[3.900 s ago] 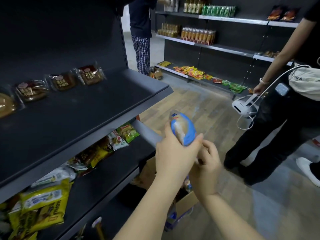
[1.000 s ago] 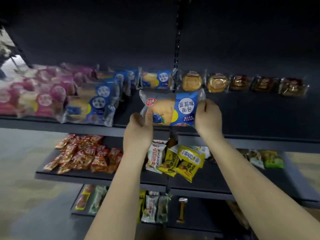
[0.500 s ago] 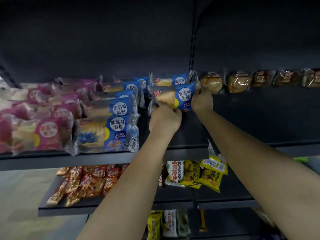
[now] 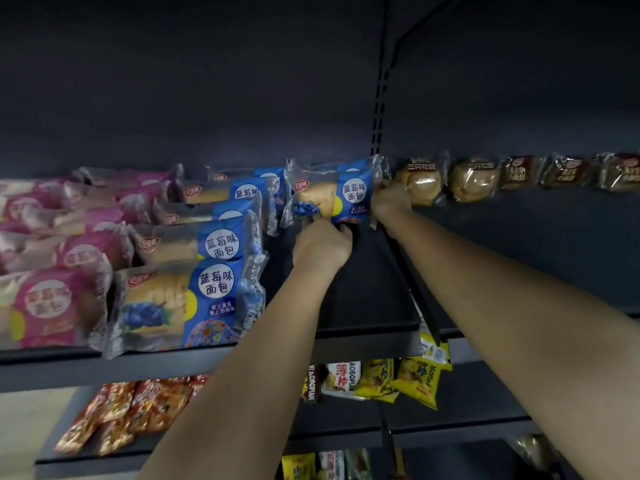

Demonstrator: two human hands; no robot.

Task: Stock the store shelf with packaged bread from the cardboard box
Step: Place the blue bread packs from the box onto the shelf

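There, your blue bread packet (image 4: 332, 199) standing at the back of the dark metal shelf (image 4: 363, 306), your left hand (image 4: 322, 249) pinching its lower edge, right hand (image 4: 389, 200) gripping its right end, glossy blue packets (image 4: 194, 303) rowed beside it, pink ones (image 4: 52, 306) beyond, clear-wrapped round buns (image 4: 420, 183) rightward.

A bare strip of the dark metal shelf board (image 4: 363, 292) runs from its front lip back to 12 o'clock. There the upright blue plastic bread packet (image 4: 332, 199) closes it, with the left grip (image 4: 322, 247) on the packet's lower edge and the right grip (image 4: 389, 199) on its right edge. At 9 o'clock, overlapping blue bread packets (image 4: 194, 299) wall the strip, with pink bread packets (image 4: 52, 303) beyond. At 1 o'clock stands a slotted black upright post (image 4: 379, 98). Toward 3 o'clock the neighbouring dark shelf (image 4: 536, 244) lies open before clear-wrapped round golden buns (image 4: 420, 183) along the back.
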